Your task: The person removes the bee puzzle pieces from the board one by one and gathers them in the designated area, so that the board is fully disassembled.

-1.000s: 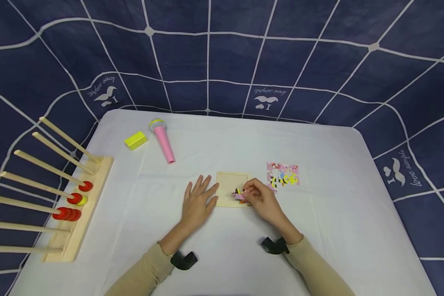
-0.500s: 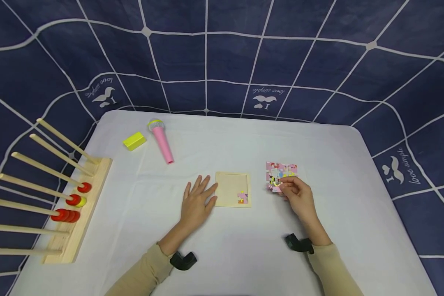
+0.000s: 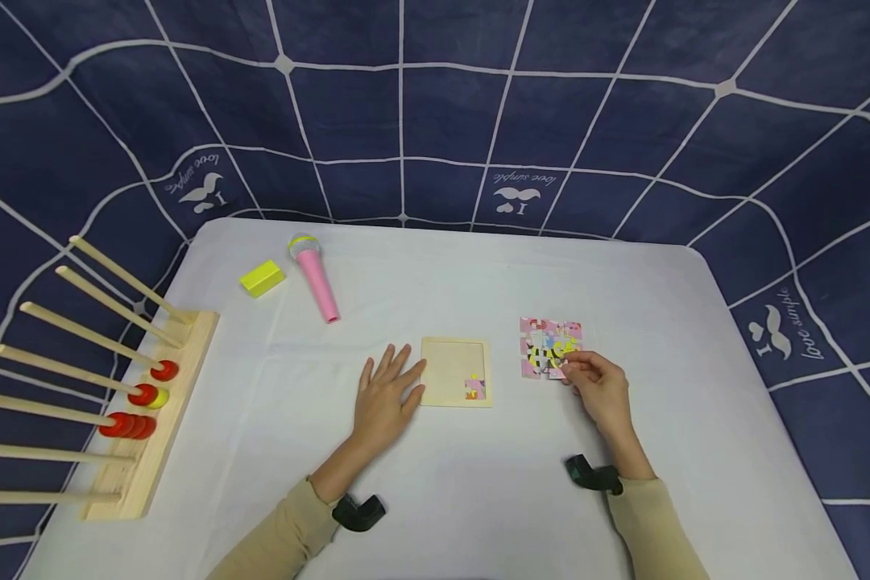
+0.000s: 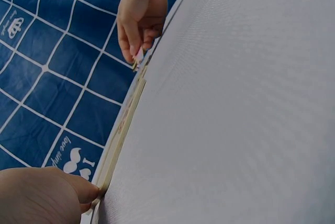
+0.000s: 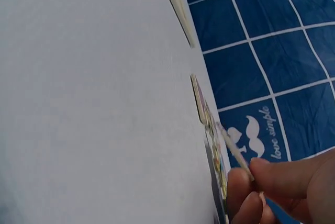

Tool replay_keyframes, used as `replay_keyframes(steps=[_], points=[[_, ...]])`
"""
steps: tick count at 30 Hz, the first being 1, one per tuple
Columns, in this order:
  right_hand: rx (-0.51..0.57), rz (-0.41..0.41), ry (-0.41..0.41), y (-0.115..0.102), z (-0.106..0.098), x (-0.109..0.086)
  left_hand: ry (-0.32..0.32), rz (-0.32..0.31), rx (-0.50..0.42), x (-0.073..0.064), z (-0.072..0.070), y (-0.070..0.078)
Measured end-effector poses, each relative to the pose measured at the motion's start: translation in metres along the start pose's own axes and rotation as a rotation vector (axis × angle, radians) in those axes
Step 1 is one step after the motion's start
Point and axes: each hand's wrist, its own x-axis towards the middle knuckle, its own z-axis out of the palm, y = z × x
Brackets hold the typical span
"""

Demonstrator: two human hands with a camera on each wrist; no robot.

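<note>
My left hand lies flat on the white cloth with fingers spread, its thumb and index fingertip touching the left edge of a shallow wooden puzzle tray. One pink and yellow jigsaw piece sits in the tray's lower right corner. To the right of the tray lie several joined pieces of a pink and yellow jigsaw puzzle. At their lower right corner my right hand pinches a thin puzzle piece between thumb and finger; the right wrist view shows it tilted, just above the others.
A pink toy microphone and a yellow block lie at the back left. Along the left side stands a wooden peg rack with red beads on some rods. A dark blue gridded curtain rises behind the table.
My right hand let a piece go in the tray's lower right corner, moved right to the joined pieces, and now pinches one at their lower right. My left hand stayed in place.
</note>
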Motion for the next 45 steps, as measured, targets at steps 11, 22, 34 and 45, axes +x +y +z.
replay_keyframes(steps=[11,22,34,45], points=[[-0.152,-0.090,0.113,0.002,0.009,-0.003,-0.007,-0.004,0.006,0.000,0.001,-0.001],[-0.253,-0.181,0.160,0.004,0.011,-0.004,-0.001,0.002,0.007,0.000,0.000,0.000],[-0.269,-0.197,0.153,0.005,0.013,-0.004,-0.005,-0.003,0.007,0.001,0.000,-0.001],[-0.276,-0.219,0.143,0.005,0.012,-0.004,-0.001,0.000,0.000,0.001,0.000,0.000]])
